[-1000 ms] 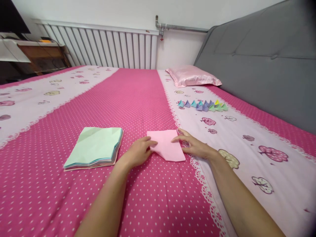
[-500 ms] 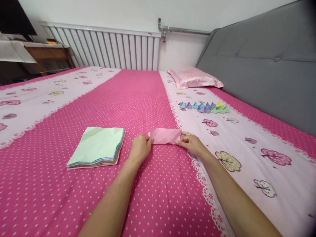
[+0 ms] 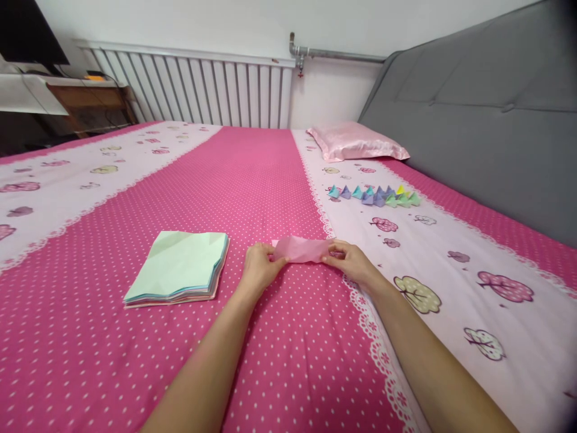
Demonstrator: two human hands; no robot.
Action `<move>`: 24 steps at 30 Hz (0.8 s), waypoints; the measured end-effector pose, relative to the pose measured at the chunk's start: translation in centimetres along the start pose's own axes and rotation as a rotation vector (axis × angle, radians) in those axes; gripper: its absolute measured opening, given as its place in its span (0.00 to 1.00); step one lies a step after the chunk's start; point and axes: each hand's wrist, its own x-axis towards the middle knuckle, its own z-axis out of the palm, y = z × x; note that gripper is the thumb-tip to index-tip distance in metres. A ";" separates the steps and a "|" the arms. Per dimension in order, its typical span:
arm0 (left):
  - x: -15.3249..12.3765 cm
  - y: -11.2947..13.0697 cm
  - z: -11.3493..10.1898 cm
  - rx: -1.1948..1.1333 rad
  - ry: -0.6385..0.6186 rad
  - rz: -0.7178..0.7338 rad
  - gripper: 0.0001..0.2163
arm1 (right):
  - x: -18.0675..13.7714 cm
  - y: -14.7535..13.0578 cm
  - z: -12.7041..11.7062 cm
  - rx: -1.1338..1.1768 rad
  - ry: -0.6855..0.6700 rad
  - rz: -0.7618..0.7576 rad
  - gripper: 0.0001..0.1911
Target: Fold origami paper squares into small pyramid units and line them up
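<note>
Left hand (image 3: 260, 267) and right hand (image 3: 352, 260) pinch opposite edges of the pink paper (image 3: 302, 250), decent gap of bedspread (image 3: 234, 273) beside the green-topped stack (image 3: 179, 264).

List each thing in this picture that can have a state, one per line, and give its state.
Pink paper: folded over into a strip
Left hand: holding the strip's left end
Right hand: holding its right end
Paper stack: piled, top sheet creased
Small paper shapes: folded, grouped together
Pillow: lying flat
Bedspread: spread out, lightly wrinkled
Monitor: screen dark
</note>
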 end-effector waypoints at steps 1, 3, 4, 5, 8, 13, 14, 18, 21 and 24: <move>0.0 -0.1 0.0 -0.001 -0.003 -0.001 0.12 | -0.1 0.0 0.0 0.008 -0.017 -0.004 0.12; 0.1 -0.2 0.0 0.028 -0.003 -0.012 0.12 | -0.1 0.0 -0.1 -0.010 -0.028 0.001 0.16; 0.1 -0.2 0.0 0.043 -0.006 -0.014 0.13 | -0.1 0.1 -0.1 -0.024 -0.022 0.009 0.16; 0.1 -0.2 0.0 0.054 -0.010 -0.009 0.13 | -0.1 0.2 -0.1 -0.036 -0.019 0.016 0.17; 0.1 -0.3 0.0 0.048 -0.041 0.026 0.10 | 0.1 0.7 0.2 -0.078 -0.019 -0.015 0.13; 0.2 -0.5 -0.1 -0.029 -0.100 0.091 0.06 | 0.6 1.8 0.4 -0.128 -0.004 -0.088 0.09; 0.2 -0.4 -0.2 -0.040 -0.104 0.086 0.06 | 0.7 2.0 0.4 -0.120 -0.004 -0.097 0.10; 0.1 0.1 -0.8 0.046 -0.060 0.085 0.04 | 0.6 2.0 0.1 -0.104 0.006 -0.104 0.11; 0.0 0.3 -1.1 0.206 -0.018 0.060 0.07 | 0.3 1.0 0.0 -0.122 -0.035 -0.117 0.12; -0.1 0.3 -0.9 0.345 0.008 0.028 0.14 | 0.1 0.2 0.0 -0.166 -0.063 -0.131 0.13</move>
